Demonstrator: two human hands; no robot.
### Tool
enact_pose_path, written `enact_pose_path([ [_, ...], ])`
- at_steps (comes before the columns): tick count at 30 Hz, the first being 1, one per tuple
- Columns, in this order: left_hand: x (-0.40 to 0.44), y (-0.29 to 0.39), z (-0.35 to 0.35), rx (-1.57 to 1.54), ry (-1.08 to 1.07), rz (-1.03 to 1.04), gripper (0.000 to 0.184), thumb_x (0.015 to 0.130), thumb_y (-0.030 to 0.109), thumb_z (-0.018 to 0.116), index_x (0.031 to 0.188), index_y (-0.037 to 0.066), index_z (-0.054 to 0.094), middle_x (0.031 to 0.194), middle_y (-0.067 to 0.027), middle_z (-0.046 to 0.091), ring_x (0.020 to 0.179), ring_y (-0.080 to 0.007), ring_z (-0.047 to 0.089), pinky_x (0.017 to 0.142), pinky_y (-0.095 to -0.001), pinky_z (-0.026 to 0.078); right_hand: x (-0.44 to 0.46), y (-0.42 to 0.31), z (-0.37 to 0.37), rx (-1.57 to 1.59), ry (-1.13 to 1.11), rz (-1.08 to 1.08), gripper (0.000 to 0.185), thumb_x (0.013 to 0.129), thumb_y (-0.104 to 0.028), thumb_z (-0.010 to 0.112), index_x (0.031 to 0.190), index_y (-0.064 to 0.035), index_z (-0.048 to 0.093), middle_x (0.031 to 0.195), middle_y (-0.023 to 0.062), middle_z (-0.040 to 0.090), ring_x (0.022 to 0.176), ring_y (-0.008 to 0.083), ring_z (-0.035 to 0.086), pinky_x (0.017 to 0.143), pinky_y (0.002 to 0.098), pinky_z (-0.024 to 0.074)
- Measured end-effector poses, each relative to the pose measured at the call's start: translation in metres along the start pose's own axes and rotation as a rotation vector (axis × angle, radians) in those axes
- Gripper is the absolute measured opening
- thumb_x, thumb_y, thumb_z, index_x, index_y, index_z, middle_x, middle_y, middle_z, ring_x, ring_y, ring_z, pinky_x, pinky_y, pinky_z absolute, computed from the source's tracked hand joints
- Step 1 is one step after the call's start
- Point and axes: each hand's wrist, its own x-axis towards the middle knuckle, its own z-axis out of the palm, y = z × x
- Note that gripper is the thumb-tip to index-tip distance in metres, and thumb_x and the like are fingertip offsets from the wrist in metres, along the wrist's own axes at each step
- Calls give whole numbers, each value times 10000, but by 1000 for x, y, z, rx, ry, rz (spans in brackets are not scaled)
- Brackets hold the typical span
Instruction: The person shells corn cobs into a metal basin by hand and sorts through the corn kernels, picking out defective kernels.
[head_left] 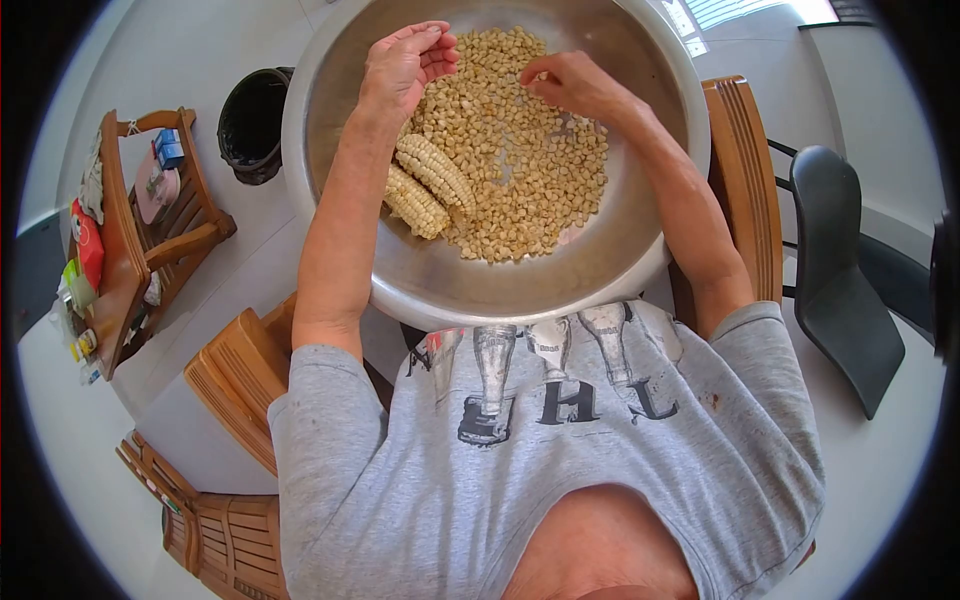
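Note:
Loose pale-yellow corn kernels [540, 190] cover much of the bottom of a wide metal basin [470, 285]. Two corn cobs, one upper [438, 172] and one lower [414, 202], lie side by side at the left edge of the kernels. My left hand [408, 68] is over the basin's far left part, beyond the cobs, its fingers curled in toward the thumb. Over the far right part of the kernels, my right hand [572, 84] has its fingers bent and drawn together, pointing left. Whatever either hand may hold is too small or hidden to make out.
A dark bin [255, 125] stands left of the basin. Farther left is a wooden stand [125, 250] with bags and small items. Wooden chairs [235, 385] are at the lower left, a wooden seat [745, 190] and a black chair [835, 270] at the right.

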Motion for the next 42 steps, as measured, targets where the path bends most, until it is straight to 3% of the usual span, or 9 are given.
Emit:
enact_pose_path([
  [1,-1,1,1,6,4,0,194,868,84,518,1023,-25,560,842,-87,614,719,-153,600,675,-273,526,3,0,6,0,4,-89,192,828,-144,539,976,-53,620,664,75,605,588,148,557,567,308,450],
  [5,-3,1,2,20,16,-19,203,868,71,508,1038,-31,551,865,-95,614,730,-151,601,684,-271,525,12,-8,28,1,-2,-189,185,782,-132,576,944,-58,625,726,111,628,633,225,590,600,341,459],
  [8,-3,2,3,14,2,-28,209,868,70,508,1045,-31,551,866,-97,617,733,-151,602,684,-270,525,17,-13,38,-90,-53,-90,187,753,-154,619,922,-81,651,813,100,650,749,265,615,668,375,481],
  [11,-2,3,2,11,-18,-20,217,867,70,510,1054,-31,550,867,-99,620,732,-149,602,684,-271,525,16,-13,44,-126,22,-144,190,739,-155,627,890,-40,618,742,110,628,681,263,602,625,357,467],
  [17,-3,2,2,21,-27,-4,213,868,76,510,1049,-31,552,861,-95,621,726,-149,604,679,-272,527,16,-14,52,-169,100,-227,198,726,-174,647,880,-56,609,757,98,617,699,262,599,605,367,465],
  [29,-2,2,3,32,-15,-27,208,865,68,512,1041,-35,549,847,-90,614,713,-148,603,662,-269,531,15,-25,53,-128,34,-196,112,729,-130,565,804,-54,600,721,117,618,703,273,603,615,393,468],
  [32,-2,2,3,19,-13,-33,211,863,69,514,1043,-35,548,845,-90,615,715,-149,603,664,-269,530,13,-29,49,-112,10,-169,122,748,-139,555,811,-46,603,725,120,624,713,277,607,631,388,473],
  [38,-3,3,1,33,-3,-13,210,863,68,513,1040,-39,549,850,-96,614,718,-156,604,674,-273,531,22,-6,16,88,176,-14,172,781,-172,547,885,-58,623,816,117,642,776,285,610,699,385,480],
  [42,-3,0,4,29,-7,15,198,864,82,521,1019,-35,558,844,-95,616,718,-160,606,678,-278,532,10,2,-1,-249,23,191,213,775,-217,545,912,-92,649,843,110,647,809,288,612,720,403,485],
])
